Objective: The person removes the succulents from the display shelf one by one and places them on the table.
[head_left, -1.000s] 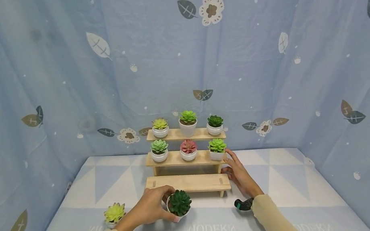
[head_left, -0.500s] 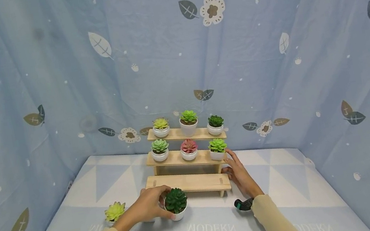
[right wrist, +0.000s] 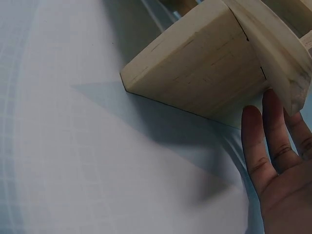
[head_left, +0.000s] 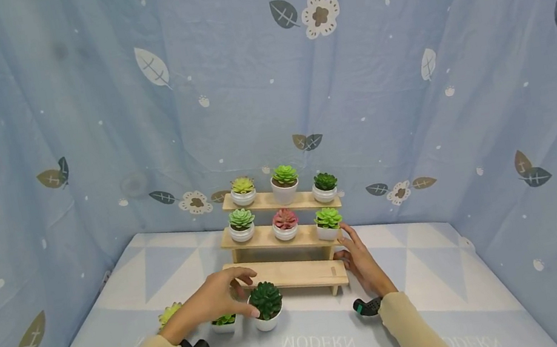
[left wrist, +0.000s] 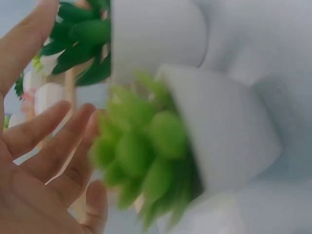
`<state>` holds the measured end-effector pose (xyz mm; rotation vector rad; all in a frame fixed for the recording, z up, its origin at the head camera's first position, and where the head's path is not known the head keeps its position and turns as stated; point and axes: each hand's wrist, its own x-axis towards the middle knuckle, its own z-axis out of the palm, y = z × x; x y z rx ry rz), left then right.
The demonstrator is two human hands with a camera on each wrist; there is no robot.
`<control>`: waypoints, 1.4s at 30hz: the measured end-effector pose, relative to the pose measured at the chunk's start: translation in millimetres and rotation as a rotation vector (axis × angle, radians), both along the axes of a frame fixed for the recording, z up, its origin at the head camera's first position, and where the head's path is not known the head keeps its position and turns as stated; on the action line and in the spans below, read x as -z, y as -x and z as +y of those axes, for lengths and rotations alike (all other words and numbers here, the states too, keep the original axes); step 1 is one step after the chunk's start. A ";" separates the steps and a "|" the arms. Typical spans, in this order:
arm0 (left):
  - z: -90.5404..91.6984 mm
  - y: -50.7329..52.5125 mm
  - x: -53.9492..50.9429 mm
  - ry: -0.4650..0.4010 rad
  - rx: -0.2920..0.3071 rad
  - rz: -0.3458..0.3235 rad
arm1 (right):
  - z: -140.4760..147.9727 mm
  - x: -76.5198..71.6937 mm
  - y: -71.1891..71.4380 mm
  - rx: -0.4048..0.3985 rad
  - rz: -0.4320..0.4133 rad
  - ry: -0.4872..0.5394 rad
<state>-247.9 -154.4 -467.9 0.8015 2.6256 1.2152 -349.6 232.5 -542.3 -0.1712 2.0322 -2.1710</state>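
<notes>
A dark green potted succulent stands upright on the table before the bottom shelf. My left hand hovers just left of it with thumb and fingers spread, gripping nothing. Partly under that hand sits a square white pot with a light green succulent, beside the dark green one. Farther left, a yellow-green succulent is half hidden by my left wrist. At the right end of the three-step wooden stand, my right hand rests its fingers near the middle shelf's edge; they look mostly straight in the right wrist view.
Several potted succulents fill the upper two shelves, including a red one on the middle shelf. The bottom shelf bears no pots. A patterned blue curtain hangs close behind the stand and along both sides.
My left hand has set the dark green succulent down slightly left of where it was, let go, and drawn back left, uncovering the light green one. The right hand stays put.
</notes>
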 end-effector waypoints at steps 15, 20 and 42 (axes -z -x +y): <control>-10.5 20.4 -29.0 -0.144 -0.230 0.070 | -1.7 -2.6 3.6 0.001 0.000 0.005; -14.4 31.5 -29.0 -0.178 -0.346 0.094 | -1.0 -1.3 3.5 -0.011 0.006 0.015; -13.7 60.5 -23.3 -0.217 -0.502 0.003 | 3.5 3.2 2.6 -0.043 0.011 0.034</control>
